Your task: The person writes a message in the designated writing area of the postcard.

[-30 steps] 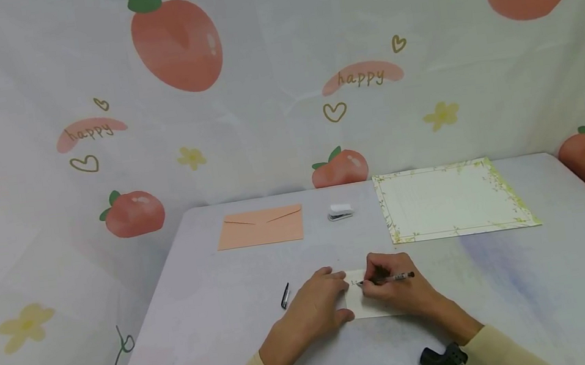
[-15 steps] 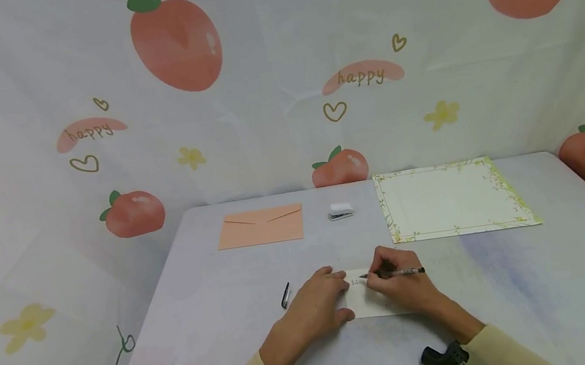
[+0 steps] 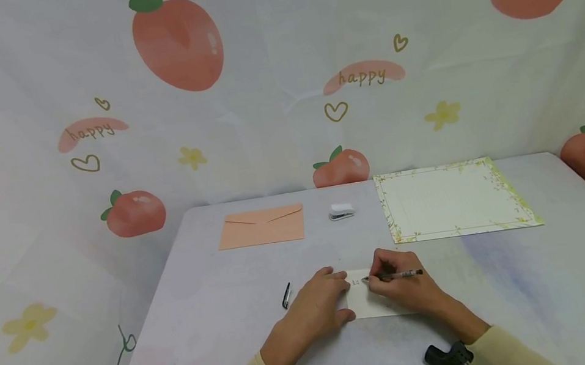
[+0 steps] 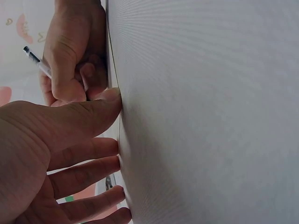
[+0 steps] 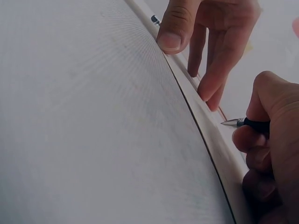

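Short of the table's (image 3: 214,304) far edge, the splayed left hand (image 3: 316,304) touches a card (image 3: 367,307); the curled right hand (image 3: 407,283) pinches a pen (image 3: 411,273).

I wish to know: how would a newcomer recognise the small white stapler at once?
Look toward the far edge of the pale table. Between the peach-orange paper envelope and the larger white sheet with yellow floral border sits the small white stapler. Unlike these flat neighbours, it is compact and stands raised.

Card (image 3: 366,303) partly hidden by right grip (image 3: 407,288), handwriting (image 3: 355,282) too small to read
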### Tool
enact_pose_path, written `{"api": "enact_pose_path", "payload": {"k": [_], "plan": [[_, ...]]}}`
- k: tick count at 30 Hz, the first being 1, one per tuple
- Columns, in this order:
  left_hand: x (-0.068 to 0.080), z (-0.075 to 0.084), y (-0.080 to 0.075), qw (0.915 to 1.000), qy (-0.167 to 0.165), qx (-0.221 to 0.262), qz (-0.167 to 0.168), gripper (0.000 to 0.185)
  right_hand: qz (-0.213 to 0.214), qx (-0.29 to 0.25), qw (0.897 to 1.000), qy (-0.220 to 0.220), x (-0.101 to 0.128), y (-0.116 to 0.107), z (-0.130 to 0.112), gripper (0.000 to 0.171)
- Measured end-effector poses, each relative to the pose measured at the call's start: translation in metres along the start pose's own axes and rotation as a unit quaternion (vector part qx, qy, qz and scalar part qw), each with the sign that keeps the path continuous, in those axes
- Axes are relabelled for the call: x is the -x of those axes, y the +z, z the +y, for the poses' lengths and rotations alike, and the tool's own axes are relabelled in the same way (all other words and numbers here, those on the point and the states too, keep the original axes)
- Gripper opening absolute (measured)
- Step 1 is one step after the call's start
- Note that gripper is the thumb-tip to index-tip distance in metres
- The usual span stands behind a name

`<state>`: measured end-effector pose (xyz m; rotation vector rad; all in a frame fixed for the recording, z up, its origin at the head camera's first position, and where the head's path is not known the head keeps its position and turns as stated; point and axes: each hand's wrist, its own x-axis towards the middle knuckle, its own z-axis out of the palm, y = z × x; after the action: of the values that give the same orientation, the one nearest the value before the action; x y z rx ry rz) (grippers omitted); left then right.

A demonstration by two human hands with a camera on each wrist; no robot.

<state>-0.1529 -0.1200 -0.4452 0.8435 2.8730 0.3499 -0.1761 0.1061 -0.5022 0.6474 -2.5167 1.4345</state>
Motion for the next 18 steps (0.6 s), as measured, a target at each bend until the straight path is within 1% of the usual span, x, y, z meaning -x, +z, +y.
{"api": "enact_pose_path", "payload": {"k": [11, 18], "plan": [[0.0007, 0.0007, -0.0010, 1.0000, 0.002, -0.003, 0.003, 0.047, -0.005, -0.001, 1.000, -0.016, 0.0002, 0.0016, -0.0002, 0.033], [0.0002, 0.0007, -0.0009, 1.0000, 0.000, -0.002, 0.001, 0.048, -0.006, 0.000, 1.000, -0.015, 0.0001, 0.0009, -0.0003, 0.032]]}}
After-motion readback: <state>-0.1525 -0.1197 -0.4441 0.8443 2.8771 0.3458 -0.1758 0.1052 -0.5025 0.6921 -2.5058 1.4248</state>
